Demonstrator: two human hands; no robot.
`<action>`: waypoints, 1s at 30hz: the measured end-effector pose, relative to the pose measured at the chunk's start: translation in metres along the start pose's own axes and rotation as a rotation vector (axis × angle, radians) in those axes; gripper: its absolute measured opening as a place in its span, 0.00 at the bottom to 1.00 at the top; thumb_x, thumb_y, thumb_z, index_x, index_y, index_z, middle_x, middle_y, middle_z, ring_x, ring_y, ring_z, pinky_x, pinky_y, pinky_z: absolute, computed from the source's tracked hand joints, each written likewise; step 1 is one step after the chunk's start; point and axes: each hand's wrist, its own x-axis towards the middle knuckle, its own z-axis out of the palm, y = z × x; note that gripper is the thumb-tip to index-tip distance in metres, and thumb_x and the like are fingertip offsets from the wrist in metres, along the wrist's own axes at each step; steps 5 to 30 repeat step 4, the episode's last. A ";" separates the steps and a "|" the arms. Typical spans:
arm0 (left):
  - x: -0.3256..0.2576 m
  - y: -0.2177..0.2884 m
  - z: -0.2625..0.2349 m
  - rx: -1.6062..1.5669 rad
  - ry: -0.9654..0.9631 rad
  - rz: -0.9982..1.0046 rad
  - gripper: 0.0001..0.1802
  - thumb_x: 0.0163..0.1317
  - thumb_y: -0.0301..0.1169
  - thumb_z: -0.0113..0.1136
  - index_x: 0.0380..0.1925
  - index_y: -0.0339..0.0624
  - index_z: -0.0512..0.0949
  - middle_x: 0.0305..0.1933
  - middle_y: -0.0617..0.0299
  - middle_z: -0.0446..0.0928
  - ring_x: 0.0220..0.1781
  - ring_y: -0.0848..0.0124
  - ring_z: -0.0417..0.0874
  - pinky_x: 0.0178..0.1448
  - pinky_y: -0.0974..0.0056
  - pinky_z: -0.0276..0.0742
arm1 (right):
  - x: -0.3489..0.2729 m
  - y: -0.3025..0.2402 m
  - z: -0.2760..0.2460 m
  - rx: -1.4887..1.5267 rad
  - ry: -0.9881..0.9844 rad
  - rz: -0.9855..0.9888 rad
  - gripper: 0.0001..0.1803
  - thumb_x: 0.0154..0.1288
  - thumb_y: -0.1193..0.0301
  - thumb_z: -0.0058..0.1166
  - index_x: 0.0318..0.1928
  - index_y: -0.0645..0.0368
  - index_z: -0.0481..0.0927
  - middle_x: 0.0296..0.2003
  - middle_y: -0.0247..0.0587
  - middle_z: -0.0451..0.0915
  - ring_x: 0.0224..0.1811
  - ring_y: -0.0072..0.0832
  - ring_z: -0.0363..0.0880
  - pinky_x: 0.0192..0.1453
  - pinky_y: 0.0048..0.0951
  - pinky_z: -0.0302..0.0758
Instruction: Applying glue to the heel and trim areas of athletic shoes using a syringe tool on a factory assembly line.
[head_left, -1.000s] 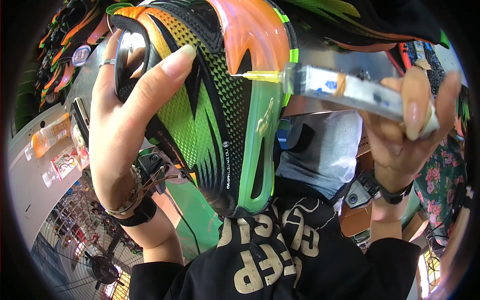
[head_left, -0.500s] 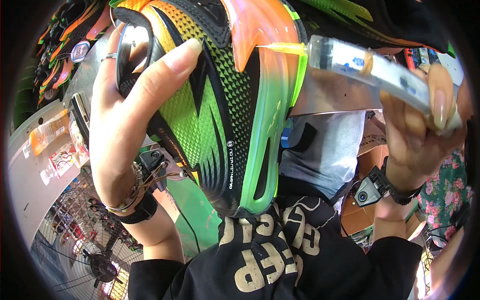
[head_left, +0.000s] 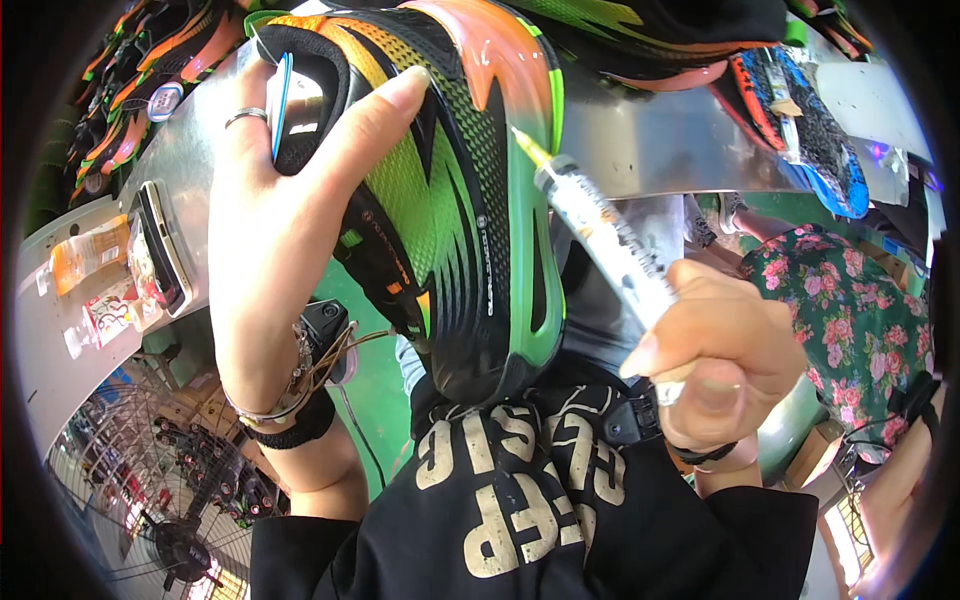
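My left hand (head_left: 270, 240) grips a green, black and orange sports shoe (head_left: 450, 190), held up close with its heel toward me and thumb across its side. My right hand (head_left: 720, 350) holds a clear plastic syringe (head_left: 600, 235) with a yellowish tip. The tip points up-left and sits by the green edge of the shoe's sole, just below the orange sole part. A ring and bracelets show on the left hand and wrist.
A metal work surface (head_left: 670, 140) runs behind the shoe, with more shoes (head_left: 800, 110) on it. A phone (head_left: 160, 250) and small bottles (head_left: 90, 255) lie at the left. A person in a floral garment (head_left: 850, 300) is at the right. A fan (head_left: 170, 540) stands lower left.
My right hand has dropped and swung the syringe from nearly level at the top to a steep slant, its tip now lower along the sole's green edge. The shoe stays held.
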 end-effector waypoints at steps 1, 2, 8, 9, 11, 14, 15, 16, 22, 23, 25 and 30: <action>-0.001 -0.003 0.001 -0.017 -0.014 -0.007 0.41 0.60 0.33 0.64 0.68 0.29 0.56 0.51 0.58 0.75 0.53 0.74 0.79 0.59 0.70 0.70 | -0.007 -0.003 0.001 -0.018 0.054 0.020 0.30 0.70 0.48 0.47 0.21 0.62 0.77 0.11 0.35 0.73 0.10 0.22 0.60 0.18 0.25 0.54; -0.003 -0.005 0.003 -0.022 -0.013 -0.001 0.41 0.60 0.33 0.64 0.68 0.29 0.56 0.51 0.58 0.75 0.53 0.74 0.79 0.59 0.70 0.70 | -0.014 -0.004 0.000 -0.037 0.109 0.041 0.30 0.69 0.48 0.49 0.21 0.62 0.77 0.11 0.36 0.74 0.10 0.21 0.60 0.18 0.25 0.53; -0.006 -0.009 0.007 0.011 0.083 0.050 0.45 0.51 0.45 0.73 0.63 0.33 0.63 0.49 0.53 0.79 0.48 0.70 0.80 0.53 0.67 0.74 | -0.026 -0.005 -0.006 -0.055 0.083 0.035 0.29 0.68 0.47 0.50 0.23 0.62 0.78 0.11 0.35 0.74 0.09 0.21 0.61 0.15 0.25 0.51; -0.006 -0.009 0.007 0.011 0.083 0.050 0.45 0.51 0.45 0.73 0.63 0.33 0.63 0.49 0.53 0.79 0.48 0.70 0.80 0.53 0.67 0.74 | -0.026 -0.005 -0.006 -0.055 0.083 0.035 0.29 0.68 0.47 0.50 0.23 0.62 0.78 0.11 0.35 0.74 0.09 0.21 0.61 0.15 0.25 0.51; -0.006 -0.009 0.007 0.011 0.083 0.050 0.45 0.51 0.45 0.73 0.63 0.33 0.63 0.49 0.53 0.79 0.48 0.70 0.80 0.53 0.67 0.74 | -0.026 -0.005 -0.006 -0.055 0.083 0.035 0.29 0.68 0.47 0.50 0.23 0.62 0.78 0.11 0.35 0.74 0.09 0.21 0.61 0.15 0.25 0.51; -0.006 -0.009 0.007 0.011 0.083 0.050 0.45 0.51 0.45 0.73 0.63 0.33 0.63 0.49 0.53 0.79 0.48 0.70 0.80 0.53 0.67 0.74 | -0.026 -0.005 -0.006 -0.055 0.083 0.035 0.29 0.68 0.47 0.50 0.23 0.62 0.78 0.11 0.35 0.74 0.09 0.21 0.61 0.15 0.25 0.51; -0.006 -0.009 0.007 0.011 0.083 0.050 0.45 0.51 0.45 0.73 0.63 0.33 0.63 0.49 0.53 0.79 0.48 0.70 0.80 0.53 0.67 0.74 | -0.026 -0.005 -0.006 -0.055 0.083 0.035 0.29 0.68 0.47 0.50 0.23 0.62 0.78 0.11 0.35 0.74 0.09 0.21 0.61 0.15 0.25 0.51; -0.006 -0.009 0.007 0.011 0.083 0.050 0.45 0.51 0.45 0.73 0.63 0.33 0.63 0.49 0.53 0.79 0.48 0.70 0.80 0.53 0.67 0.74 | -0.026 -0.005 -0.006 -0.055 0.083 0.035 0.29 0.68 0.47 0.50 0.23 0.62 0.78 0.11 0.35 0.74 0.09 0.21 0.61 0.15 0.25 0.51; -0.006 -0.009 0.007 0.011 0.083 0.050 0.45 0.51 0.45 0.73 0.63 0.33 0.63 0.49 0.53 0.79 0.48 0.70 0.80 0.53 0.67 0.74 | -0.026 -0.005 -0.006 -0.055 0.083 0.035 0.29 0.68 0.47 0.50 0.23 0.62 0.78 0.11 0.35 0.74 0.09 0.21 0.61 0.15 0.25 0.51; -0.006 -0.009 0.007 0.011 0.083 0.050 0.45 0.51 0.45 0.73 0.63 0.33 0.63 0.49 0.53 0.79 0.48 0.70 0.80 0.53 0.67 0.74 | -0.026 -0.005 -0.006 -0.055 0.083 0.035 0.29 0.68 0.47 0.50 0.23 0.62 0.78 0.11 0.35 0.74 0.09 0.21 0.61 0.15 0.25 0.51; -0.006 -0.009 0.007 0.011 0.083 0.050 0.45 0.51 0.45 0.73 0.63 0.33 0.63 0.49 0.53 0.79 0.48 0.70 0.80 0.53 0.67 0.74 | -0.026 -0.005 -0.006 -0.055 0.083 0.035 0.29 0.68 0.47 0.50 0.23 0.62 0.78 0.11 0.35 0.74 0.09 0.21 0.61 0.15 0.25 0.51; -0.006 -0.009 0.007 0.011 0.083 0.050 0.45 0.51 0.45 0.73 0.63 0.33 0.63 0.49 0.53 0.79 0.48 0.70 0.80 0.53 0.67 0.74 | -0.026 -0.005 -0.006 -0.055 0.083 0.035 0.29 0.68 0.47 0.50 0.23 0.62 0.78 0.11 0.35 0.74 0.09 0.21 0.61 0.15 0.25 0.51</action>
